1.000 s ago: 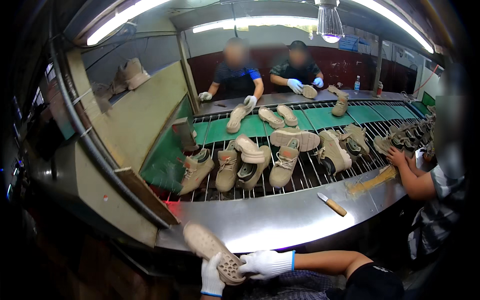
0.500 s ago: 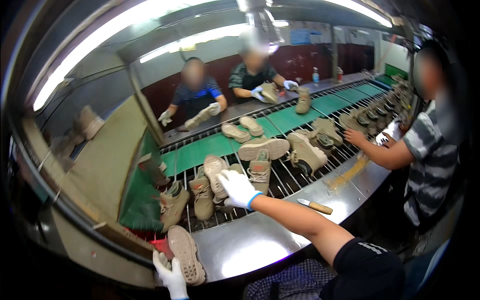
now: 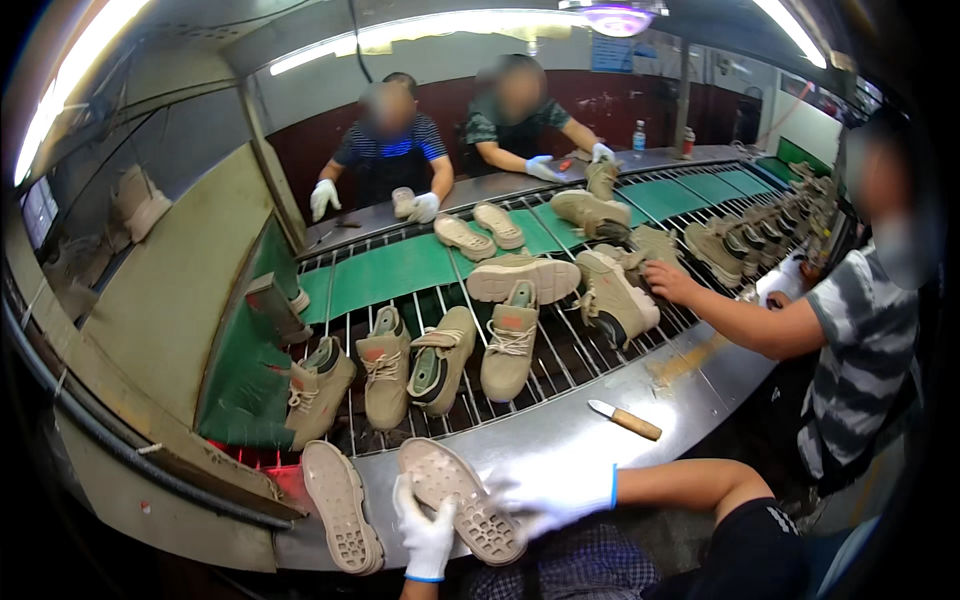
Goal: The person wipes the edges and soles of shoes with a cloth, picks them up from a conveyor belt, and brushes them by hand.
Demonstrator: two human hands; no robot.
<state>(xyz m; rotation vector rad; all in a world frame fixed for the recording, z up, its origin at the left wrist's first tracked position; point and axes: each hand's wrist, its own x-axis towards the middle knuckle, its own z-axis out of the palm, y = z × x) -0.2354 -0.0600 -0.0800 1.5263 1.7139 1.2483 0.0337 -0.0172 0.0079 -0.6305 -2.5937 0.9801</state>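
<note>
I am holding a tan shoe sole (image 3: 462,498) with both my hands, bumpy side up. My left hand (image 3: 425,530) is wrapping around its near side from below, fingers closed on it. My right hand (image 3: 548,490) is pressing on its right side, and I think it is gripping too, but I cannot tell for sure. The sole is sitting at the near edge of the shiny metal bench (image 3: 560,440), partly hanging over it.

I think the sole could be slipping off that edge, because so little of it is resting on the metal. Another sole (image 3: 343,505) is lying just beside it on the left, also near the edge, and my elbow could be knocking it down. A small knife (image 3: 625,420) is lying near my right hand, so I could be bumping it.

The sole is looking long, pale and covered in little round dots.
</note>
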